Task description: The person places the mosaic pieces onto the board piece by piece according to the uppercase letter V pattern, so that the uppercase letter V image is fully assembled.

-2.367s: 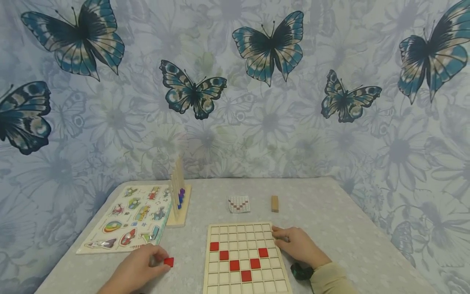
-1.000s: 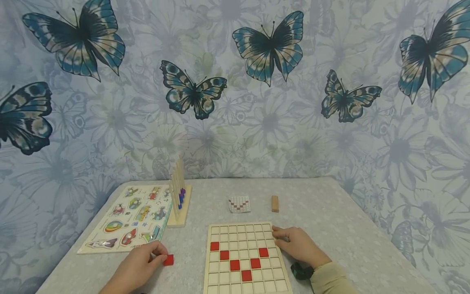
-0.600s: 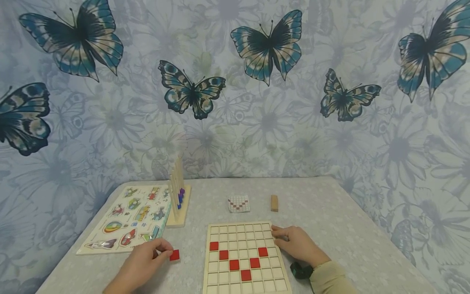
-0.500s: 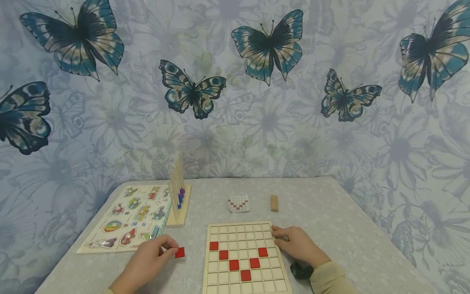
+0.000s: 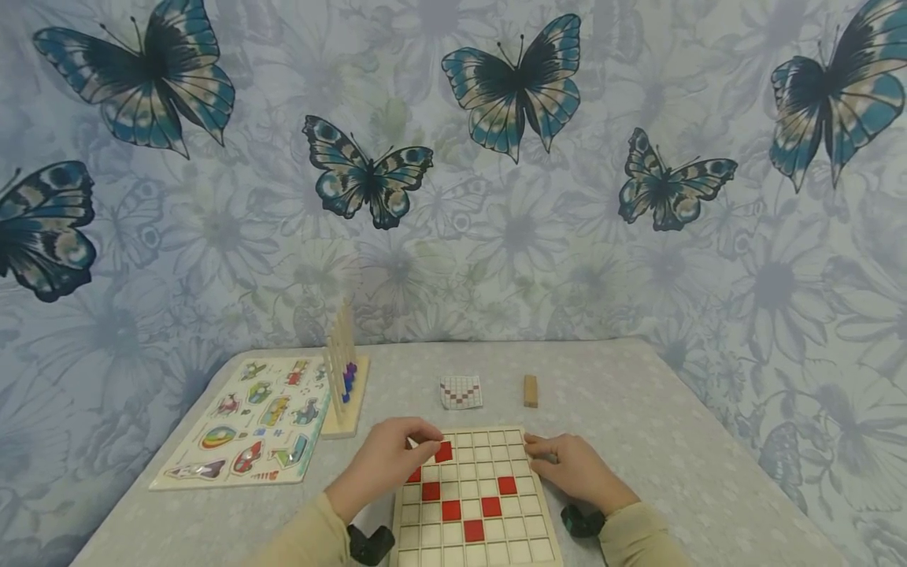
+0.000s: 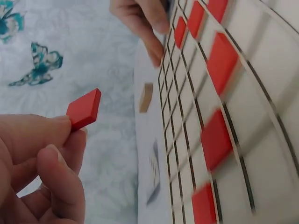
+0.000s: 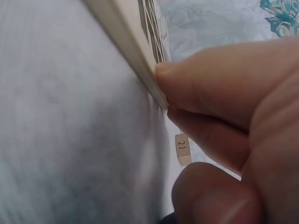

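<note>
Pinching a small flat red square tile (image 5: 443, 452) between thumb and fingertips, the left hand (image 5: 386, 466) hovers over the upper left part of the pale wooden grid board (image 5: 517, 542), with the tile above a cell in the second row; in the left wrist view the same tile (image 6: 84, 108) sits clear of the board surface, held at one edge by curled fingers (image 6: 44, 137). Five more red tiles lie seated in the board's cells, forming a V shape. The right hand (image 5: 577, 472) rests at the board's right edge, its fingers (image 7: 210, 79) pressed together against the rim, which the right wrist view shows close up; whether they curl round the rim cannot be told for sure. Beyond the board on the grey patterned counter (image 5: 638, 425) lie a small white pattern card with a red V (image 5: 460, 391) and a small light wooden block (image 5: 530, 390), well apart from both hands. To the left stand a wooden peg rack with coloured beads (image 5: 343, 378) and, just beside it, a flat picture puzzle board (image 5: 244, 421).
</note>
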`<state>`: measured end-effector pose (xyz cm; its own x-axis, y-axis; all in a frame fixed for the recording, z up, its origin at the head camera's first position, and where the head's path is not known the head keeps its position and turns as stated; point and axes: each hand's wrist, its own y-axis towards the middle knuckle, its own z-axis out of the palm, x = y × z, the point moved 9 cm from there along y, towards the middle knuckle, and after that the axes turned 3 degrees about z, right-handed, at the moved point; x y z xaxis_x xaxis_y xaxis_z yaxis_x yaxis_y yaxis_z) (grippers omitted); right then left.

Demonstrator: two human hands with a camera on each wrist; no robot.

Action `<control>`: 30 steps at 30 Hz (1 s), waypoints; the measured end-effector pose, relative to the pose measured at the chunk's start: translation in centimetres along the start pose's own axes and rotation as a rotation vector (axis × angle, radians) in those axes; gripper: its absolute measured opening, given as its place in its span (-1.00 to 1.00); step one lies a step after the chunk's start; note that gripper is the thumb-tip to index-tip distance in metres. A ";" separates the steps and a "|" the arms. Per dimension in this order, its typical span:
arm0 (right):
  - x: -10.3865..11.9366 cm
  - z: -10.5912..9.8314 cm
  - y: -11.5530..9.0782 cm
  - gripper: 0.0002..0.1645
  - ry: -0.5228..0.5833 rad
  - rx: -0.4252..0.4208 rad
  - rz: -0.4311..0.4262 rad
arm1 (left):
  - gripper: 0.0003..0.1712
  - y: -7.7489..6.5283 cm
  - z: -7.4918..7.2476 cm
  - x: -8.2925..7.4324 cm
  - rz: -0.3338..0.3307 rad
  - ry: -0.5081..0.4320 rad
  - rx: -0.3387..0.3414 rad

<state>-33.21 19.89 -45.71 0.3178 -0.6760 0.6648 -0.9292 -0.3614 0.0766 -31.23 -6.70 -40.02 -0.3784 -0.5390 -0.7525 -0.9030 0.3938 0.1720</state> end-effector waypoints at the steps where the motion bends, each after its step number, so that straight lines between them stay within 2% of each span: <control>1: 0.0 0.0 0.1 -0.61 0.001 0.001 -0.002 | -0.85 0.6 0.7 -0.3 0.010 -0.007 0.013; 5: -0.1 0.1 0.2 -0.61 -0.002 0.009 -0.006 | -0.88 2.8 3.5 -1.0 0.008 0.030 0.056; 11: -0.4 -0.1 0.3 -0.62 -0.011 0.005 -0.013 | -0.91 5.8 7.3 -2.0 -0.022 0.147 0.072; 17: -0.4 -0.1 0.4 -0.62 -0.007 0.009 -0.038 | -0.88 7.5 10.2 -2.4 -0.061 0.181 0.083; 24: -0.4 0.1 0.7 -0.64 -0.006 0.026 -0.044 | -0.87 7.6 11.2 -3.4 -0.056 0.198 0.063; 30: -0.5 -0.1 0.4 -0.62 -0.014 0.031 -0.038 | -0.85 7.3 11.7 -3.7 -0.044 0.244 0.082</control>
<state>-33.74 20.16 -45.96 0.3558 -0.6704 0.6511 -0.9102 -0.4065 0.0789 -34.08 6.90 -43.42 -0.3863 -0.7165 -0.5808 -0.9038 0.4198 0.0832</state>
